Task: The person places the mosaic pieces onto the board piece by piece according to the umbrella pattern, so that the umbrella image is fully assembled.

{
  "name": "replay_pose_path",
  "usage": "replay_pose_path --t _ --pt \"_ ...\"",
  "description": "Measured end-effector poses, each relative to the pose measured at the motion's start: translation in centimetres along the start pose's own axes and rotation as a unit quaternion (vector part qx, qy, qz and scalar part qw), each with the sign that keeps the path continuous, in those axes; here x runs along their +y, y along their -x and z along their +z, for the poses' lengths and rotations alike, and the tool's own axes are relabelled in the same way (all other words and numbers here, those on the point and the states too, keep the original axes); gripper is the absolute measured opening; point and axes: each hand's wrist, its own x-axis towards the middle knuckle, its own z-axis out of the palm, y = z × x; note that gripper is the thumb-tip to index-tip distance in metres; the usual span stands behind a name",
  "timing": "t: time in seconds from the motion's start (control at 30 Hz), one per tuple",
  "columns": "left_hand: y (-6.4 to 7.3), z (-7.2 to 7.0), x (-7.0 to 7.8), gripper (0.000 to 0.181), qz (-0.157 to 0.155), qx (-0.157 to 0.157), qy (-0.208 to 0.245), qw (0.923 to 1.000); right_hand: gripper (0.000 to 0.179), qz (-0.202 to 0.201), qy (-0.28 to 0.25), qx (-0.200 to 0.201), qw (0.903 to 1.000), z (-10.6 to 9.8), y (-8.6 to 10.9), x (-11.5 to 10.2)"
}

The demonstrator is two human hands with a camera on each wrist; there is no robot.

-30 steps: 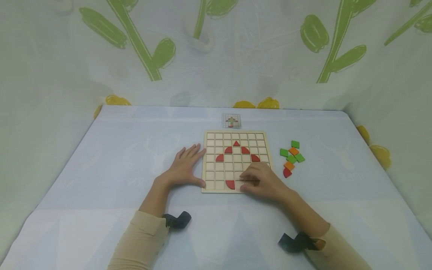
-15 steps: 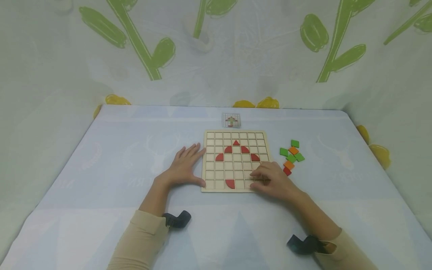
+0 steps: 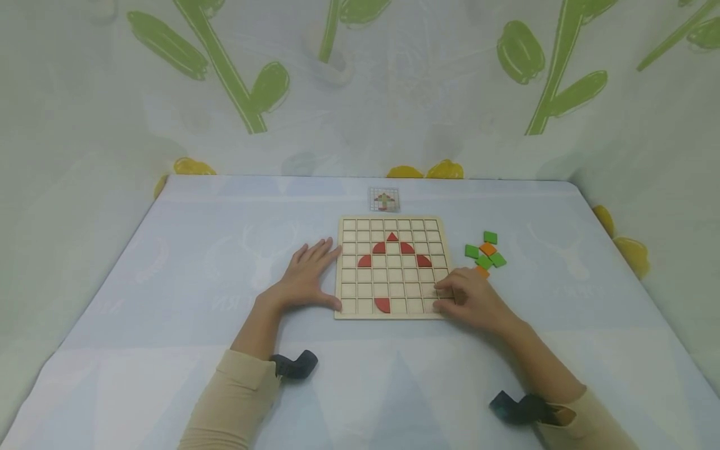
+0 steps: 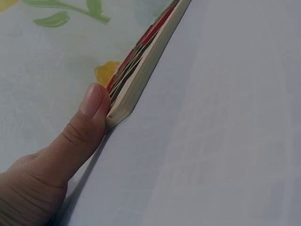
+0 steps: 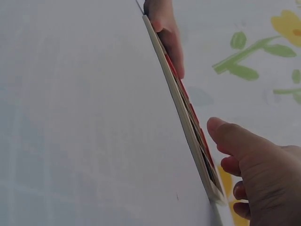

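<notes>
A square wooden grid board lies on the table. Set in its cells are a red triangle and several red quarter-circle pieces, one of them a quarter circle in the front row. My left hand is spread flat along the board's left edge, its thumb against the front left corner. Over the board's right front part hovers my right hand, thumb and index finger apart with nothing between them. In the right wrist view its thumb is up beside the board's edge.
Right of the board lie several green squares and orange squares in a loose cluster, partly behind my right hand. A small pattern card sits just beyond the board. A curtain with printed leaves hangs behind the table.
My right hand has moved right across the board's front, toward the loose pieces, and now covers the red piece among them. The left hand has stayed in place.
</notes>
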Motion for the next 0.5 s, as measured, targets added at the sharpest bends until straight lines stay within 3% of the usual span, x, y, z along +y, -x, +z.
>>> replay_pose_path --t 0.2,0.5 --pt "0.1 -0.1 0.0 0.121 0.001 -0.001 0.009 1.0 0.03 -0.011 0.015 0.021 0.9996 -0.7 0.5 0.8" --pt "0.1 -0.1 -0.1 0.121 -0.004 -0.004 0.008 0.9999 0.031 0.03 0.03 0.027 0.9987 -2.0 1.4 1.9"
